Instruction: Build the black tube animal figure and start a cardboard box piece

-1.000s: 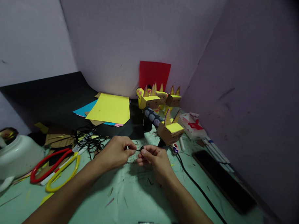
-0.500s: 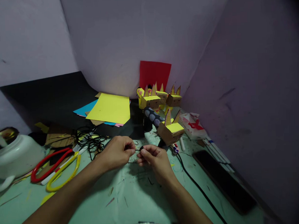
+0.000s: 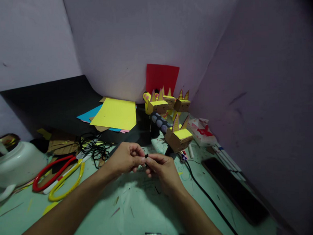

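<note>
Left grip (image 3: 125,159) and right grip (image 3: 162,169) both pinch tight a black piece (image 3: 147,156) between them; likely light, pliable; hold by ends

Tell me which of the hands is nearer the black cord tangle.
Left. The left hand is just to the right of the black cord tangle; the right hand is farther right.

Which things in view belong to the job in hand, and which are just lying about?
In the job:
small black piece
left hand and right hand, fingertips pinching it

Lying about:
scissors
yellow sheet
red sheet
cardboard figures
dark slab
tangled black cord, untouched; any link unclear
</note>
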`<state>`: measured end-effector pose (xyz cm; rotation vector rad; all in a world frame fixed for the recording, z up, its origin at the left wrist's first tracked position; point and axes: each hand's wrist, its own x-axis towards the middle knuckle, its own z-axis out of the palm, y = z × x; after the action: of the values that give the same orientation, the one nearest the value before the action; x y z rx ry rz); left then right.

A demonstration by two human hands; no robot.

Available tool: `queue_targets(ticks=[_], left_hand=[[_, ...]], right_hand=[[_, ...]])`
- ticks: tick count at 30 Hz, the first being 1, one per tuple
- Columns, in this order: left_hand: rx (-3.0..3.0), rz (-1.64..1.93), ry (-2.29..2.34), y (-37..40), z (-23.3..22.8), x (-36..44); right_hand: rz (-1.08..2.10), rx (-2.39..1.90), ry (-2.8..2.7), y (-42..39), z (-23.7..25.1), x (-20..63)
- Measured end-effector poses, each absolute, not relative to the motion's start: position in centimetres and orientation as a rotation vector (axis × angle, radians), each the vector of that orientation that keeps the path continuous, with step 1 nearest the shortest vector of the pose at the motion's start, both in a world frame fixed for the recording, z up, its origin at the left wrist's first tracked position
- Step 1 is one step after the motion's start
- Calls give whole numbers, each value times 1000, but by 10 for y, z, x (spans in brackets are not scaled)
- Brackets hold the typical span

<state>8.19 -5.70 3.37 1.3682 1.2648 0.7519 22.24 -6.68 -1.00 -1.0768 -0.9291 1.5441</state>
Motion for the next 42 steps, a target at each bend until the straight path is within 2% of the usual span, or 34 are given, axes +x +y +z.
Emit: queue_targets(ticks=[11,17,21,32,42], left_hand=[[1327,706,1170,-56,26,83],[1440,866,1272,-57,33,84],[1524,1001,1231,-56,44,73],[1699,883,1229,-60,37,78],[1612,852,1119,-57,39,75]], right_hand=[[1717,-816,-896,-69,-10,223],[1761,-688,-917,-69,-10,223],[1803,-686,-889,-67,-11,225],[1866,-765,-876,-69,-12,223],[1891,-747,-875,-68,-12,225]])
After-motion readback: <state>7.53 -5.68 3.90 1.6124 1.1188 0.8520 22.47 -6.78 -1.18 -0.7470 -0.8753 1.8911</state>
